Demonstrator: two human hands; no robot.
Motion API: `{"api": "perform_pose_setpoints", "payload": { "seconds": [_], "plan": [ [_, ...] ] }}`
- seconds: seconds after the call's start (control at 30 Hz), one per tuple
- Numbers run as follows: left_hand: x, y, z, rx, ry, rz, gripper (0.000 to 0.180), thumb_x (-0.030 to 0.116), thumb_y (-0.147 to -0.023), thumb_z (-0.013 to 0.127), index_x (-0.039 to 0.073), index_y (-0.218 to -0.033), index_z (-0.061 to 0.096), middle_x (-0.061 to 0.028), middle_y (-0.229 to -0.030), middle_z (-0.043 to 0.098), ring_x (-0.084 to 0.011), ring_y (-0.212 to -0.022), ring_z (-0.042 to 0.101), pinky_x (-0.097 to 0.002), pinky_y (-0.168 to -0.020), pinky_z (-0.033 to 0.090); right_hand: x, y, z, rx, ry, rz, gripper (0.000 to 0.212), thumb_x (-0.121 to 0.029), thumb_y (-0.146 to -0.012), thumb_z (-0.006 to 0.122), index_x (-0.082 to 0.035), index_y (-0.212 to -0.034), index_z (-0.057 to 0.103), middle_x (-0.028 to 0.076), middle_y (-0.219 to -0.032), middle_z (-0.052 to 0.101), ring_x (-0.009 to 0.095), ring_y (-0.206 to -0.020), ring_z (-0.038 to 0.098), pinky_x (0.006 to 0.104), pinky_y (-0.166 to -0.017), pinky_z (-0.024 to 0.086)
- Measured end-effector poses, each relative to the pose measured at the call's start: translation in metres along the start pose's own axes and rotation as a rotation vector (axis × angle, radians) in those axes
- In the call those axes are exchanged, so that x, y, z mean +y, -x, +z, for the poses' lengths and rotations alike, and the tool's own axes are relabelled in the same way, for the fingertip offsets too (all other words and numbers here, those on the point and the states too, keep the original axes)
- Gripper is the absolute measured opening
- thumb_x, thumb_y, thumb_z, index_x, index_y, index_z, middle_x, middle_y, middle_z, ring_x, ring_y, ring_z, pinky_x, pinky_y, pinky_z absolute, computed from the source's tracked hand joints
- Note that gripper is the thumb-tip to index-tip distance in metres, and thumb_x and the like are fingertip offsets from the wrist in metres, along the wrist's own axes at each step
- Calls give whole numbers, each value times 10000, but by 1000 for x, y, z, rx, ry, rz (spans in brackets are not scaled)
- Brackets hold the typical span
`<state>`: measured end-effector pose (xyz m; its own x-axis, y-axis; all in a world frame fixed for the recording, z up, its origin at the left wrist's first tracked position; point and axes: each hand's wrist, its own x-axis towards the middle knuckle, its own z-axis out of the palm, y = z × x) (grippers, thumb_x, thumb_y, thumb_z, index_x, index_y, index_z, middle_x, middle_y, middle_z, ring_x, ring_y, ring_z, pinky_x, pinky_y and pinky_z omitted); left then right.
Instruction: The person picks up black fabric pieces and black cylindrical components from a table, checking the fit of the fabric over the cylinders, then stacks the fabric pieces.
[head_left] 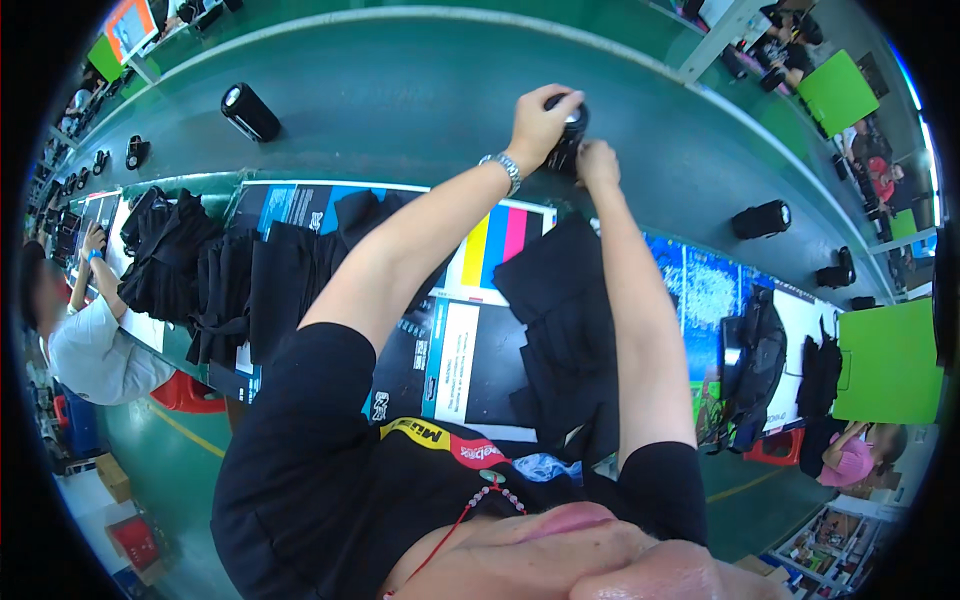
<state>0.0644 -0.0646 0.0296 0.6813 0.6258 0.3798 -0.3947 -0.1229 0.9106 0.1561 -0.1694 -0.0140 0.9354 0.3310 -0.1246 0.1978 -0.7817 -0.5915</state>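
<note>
Out over the green conveyor belt [400, 110], my arms reach to a black cylindrical speaker [572, 135] with a round, shiny end. My left hand [542, 122], a metal watch at its wrist, is closed round the speaker's upper part from the left. At its lower right side my right hand [598, 164] is closed, with its fingertips against the speaker; part of that grip is hidden. Nearer to me, folded black cloth pieces [560, 290] lie on the printed table covering [470, 350], below my right forearm.
Other black speakers lie on the belt, one at left [250, 112] and one at right [762, 219]. Piles of black cloth [225, 280] stand left. A black bag [757, 360] and a green board [888, 360] are right. Co-workers sit at both sides, one in a white shirt [105, 345].
</note>
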Motion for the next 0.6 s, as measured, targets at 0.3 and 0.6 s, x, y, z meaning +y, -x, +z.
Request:
{"api": "perform_pose_setpoints", "payload": {
  "seconds": [0.3,0.6],
  "plan": [
    [13,15,-84,355,1039,-389,364,324,-966,413,10,-1081,557,-171,-1057,624,-275,-1008,590,-436,-956,439,-73,94,1,-387,-1304,-170,571,-461,-831,681,18,-1119,563,155,-1071,601,252,-1004,605,394,-827,524],
    [59,7,-120,58,86,-161,386,334,-927,576,39,-1174,610,-67,-1144,631,-120,-962,585,-254,-864,420,-82,82,6,372,-294,-916,681,-250,-622,849,14,-1155,518,198,-1121,564,374,-1039,550,418,-885,451]
  ]
}}
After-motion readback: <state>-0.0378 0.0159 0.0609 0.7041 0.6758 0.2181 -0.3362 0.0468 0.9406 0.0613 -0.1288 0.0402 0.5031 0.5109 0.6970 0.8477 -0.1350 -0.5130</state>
